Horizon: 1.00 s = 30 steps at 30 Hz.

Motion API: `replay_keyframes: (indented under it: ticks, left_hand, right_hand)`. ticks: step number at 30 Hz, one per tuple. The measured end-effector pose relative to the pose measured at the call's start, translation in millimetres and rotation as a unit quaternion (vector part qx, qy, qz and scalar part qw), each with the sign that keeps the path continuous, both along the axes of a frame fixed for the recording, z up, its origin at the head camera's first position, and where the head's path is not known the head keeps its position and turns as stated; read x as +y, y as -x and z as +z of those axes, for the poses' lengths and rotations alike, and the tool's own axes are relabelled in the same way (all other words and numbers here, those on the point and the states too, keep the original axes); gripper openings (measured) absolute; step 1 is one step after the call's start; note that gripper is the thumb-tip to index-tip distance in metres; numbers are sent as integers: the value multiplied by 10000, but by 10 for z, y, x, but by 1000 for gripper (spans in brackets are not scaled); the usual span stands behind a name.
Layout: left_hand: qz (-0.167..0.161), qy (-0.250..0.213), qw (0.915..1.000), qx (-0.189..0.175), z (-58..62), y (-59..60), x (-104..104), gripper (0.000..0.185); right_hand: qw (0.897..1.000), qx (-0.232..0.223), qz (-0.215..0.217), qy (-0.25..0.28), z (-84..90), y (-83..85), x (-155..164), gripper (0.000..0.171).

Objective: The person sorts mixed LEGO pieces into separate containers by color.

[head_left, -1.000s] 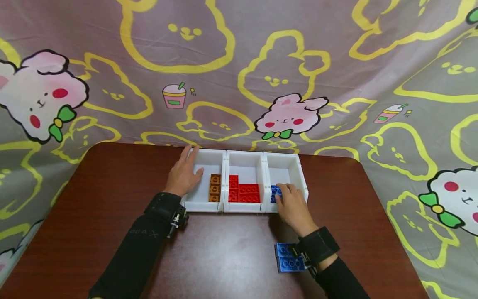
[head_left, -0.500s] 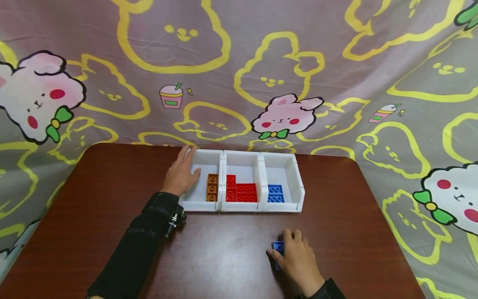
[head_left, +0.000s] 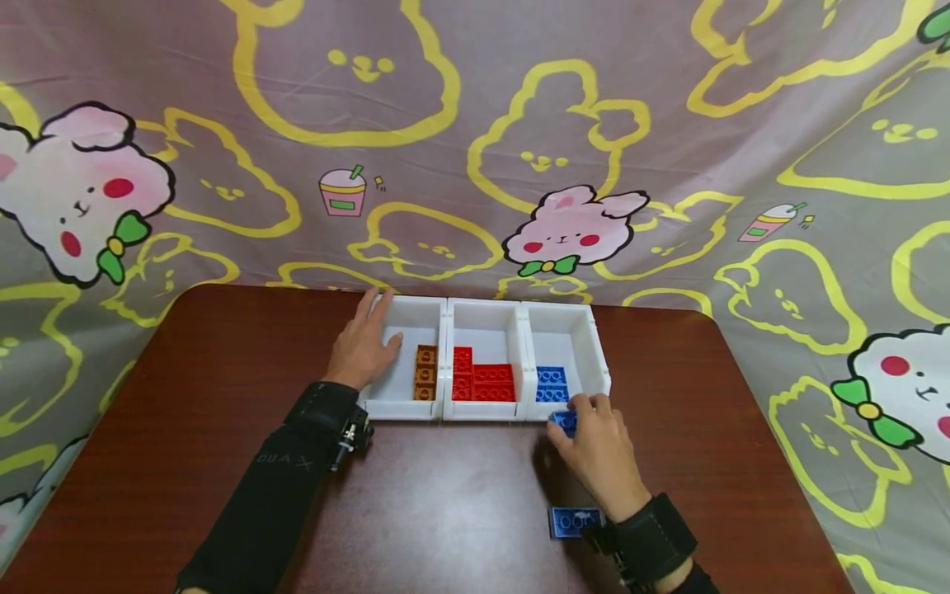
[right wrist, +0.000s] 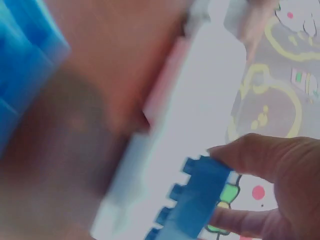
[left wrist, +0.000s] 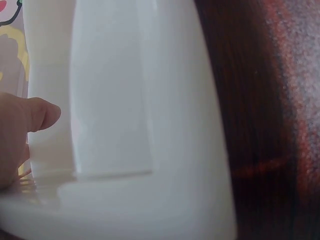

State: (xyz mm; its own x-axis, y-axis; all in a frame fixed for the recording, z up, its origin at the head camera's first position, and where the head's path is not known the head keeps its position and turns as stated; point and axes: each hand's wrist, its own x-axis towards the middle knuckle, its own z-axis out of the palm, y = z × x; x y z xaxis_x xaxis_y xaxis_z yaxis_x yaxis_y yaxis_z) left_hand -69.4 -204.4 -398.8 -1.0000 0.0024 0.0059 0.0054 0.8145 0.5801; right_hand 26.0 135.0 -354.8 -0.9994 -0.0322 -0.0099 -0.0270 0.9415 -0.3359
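Observation:
My right hand [head_left: 604, 454] pinches a blue building brick [head_left: 564, 423] between thumb and fingers, at the front edge of the right compartment of the white three-part tray [head_left: 567, 410]. In the right wrist view the held brick [right wrist: 197, 197] shows its studs toward the tray wall. Two blue bricks [head_left: 552, 384] lie side by side in that right compartment. Another blue brick [head_left: 576, 522] is on the table near my right wrist. My left hand [head_left: 364, 346] rests on the tray's left side with fingers extended; its thumb [left wrist: 45, 114] reaches over the left compartment.
Brown bricks [head_left: 425, 373] sit in the left compartment. Red bricks [head_left: 482, 381] are in the middle one, along its left and front. A patterned cloth [head_left: 416, 124] hangs right behind the dark wooden table [head_left: 252, 346].
My right hand went from the right compartment back to the table, picked up one of the blue bricks there, and has carried it forward to the tray. The left hand stayed put.

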Motion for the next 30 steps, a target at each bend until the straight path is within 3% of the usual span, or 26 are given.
replay_keyframes:
  ticks: [6, 13, 21, 26, 30]
  left_hand:
    - [34, -11, 10000, -58, -1, -10, -17, 76]
    - [54, 7, 9998, -192, 7, -19, 28, 76]
    - [5, -31, 9999, -116, -6, -3, 57, 76]
    - [17, -92, 9999, -49, 6, -7, 36, 76]
    - [48, -76, 9999, -65, 10, -14, 5, 76]
  right_hand:
    - [9985, 123, 90, 531, 17, 560, -34, 47]
    - [9993, 26, 104, 361, -172, 1041, -94, 44]
    - [9995, -177, 248, 29, -348, 1195, -123, 36]
    - [9977, -65, 673, 106, -387, 1217, -139, 25]
    - [9946, -142, 993, 262, -398, 1239, -152, 29]
